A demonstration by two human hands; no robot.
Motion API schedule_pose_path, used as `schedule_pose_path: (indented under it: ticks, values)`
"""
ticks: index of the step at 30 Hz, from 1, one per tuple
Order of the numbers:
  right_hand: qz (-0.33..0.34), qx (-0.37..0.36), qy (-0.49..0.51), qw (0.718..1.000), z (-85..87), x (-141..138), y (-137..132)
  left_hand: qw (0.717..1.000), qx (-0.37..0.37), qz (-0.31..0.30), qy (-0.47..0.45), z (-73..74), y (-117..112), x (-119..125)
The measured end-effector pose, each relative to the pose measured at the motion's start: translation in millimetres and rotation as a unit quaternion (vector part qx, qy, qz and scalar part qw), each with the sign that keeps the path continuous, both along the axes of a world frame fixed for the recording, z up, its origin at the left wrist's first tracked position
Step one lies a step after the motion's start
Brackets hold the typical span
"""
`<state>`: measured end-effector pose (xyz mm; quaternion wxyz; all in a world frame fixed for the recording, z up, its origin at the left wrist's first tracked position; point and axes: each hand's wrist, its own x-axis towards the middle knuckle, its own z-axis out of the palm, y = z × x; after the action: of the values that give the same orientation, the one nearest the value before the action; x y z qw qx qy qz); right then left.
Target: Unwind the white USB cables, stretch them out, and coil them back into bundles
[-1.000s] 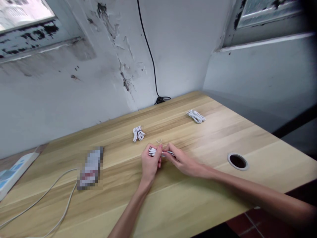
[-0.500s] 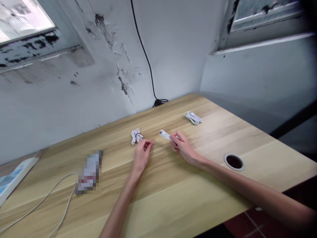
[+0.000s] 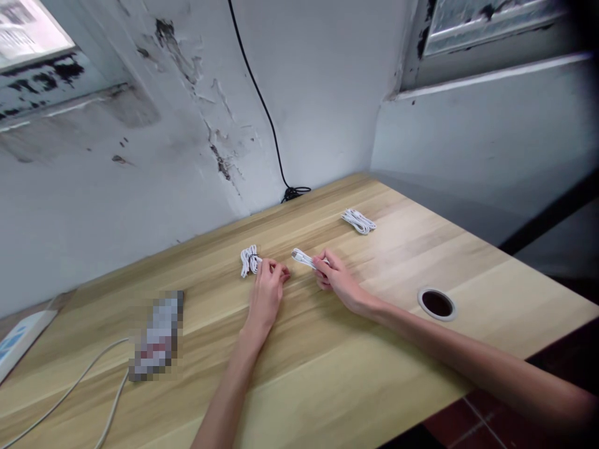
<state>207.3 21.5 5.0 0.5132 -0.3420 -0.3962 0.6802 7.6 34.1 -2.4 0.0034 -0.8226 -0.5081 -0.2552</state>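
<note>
My right hand point(image 3: 340, 282) is closed round a folded white cable point(image 3: 303, 258), whose connector end sticks out to the left above the table. To the left of it, my left hand point(image 3: 267, 294) is low over the wood with its fingers drawn together. What these fingers hold, if anything, is too small to make out. Just behind the left hand lies a white cable bundle point(image 3: 249, 262) with a dark tie round its middle. Another coiled white cable point(image 3: 359, 222) rests farther back to the right, apart from both hands.
On the left of the wooden table point(image 3: 309, 374) lies a blurred-out flat object point(image 3: 158, 337), with a pale cord point(image 3: 79, 377) beside it. A white power strip point(image 3: 25, 340) is at the left edge. A round cable hole point(image 3: 437, 304) is at the right. A black cable point(image 3: 262, 100) hangs down the wall.
The view has shifted slightly, moving the scene a little left. My left fingers have turned downward; a thin, faint loop seen beside them earlier no longer shows clearly. The right hand keeps its cable.
</note>
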Motion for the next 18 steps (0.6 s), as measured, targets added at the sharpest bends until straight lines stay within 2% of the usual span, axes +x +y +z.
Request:
schedule_pose_path:
  ticks: [4,18]
  values:
    - [0.005,0.001,-0.007,1.000,0.6,-0.1,-1.6,0.999,-0.033,-0.019,-0.025,-2.4,2.8,-1.6]
    - [0.001,0.008,-0.007,1.000,2.2,-1.8,-2.3,0.997,-0.063,-0.030,-0.039,-1.1,3.0,-1.3]
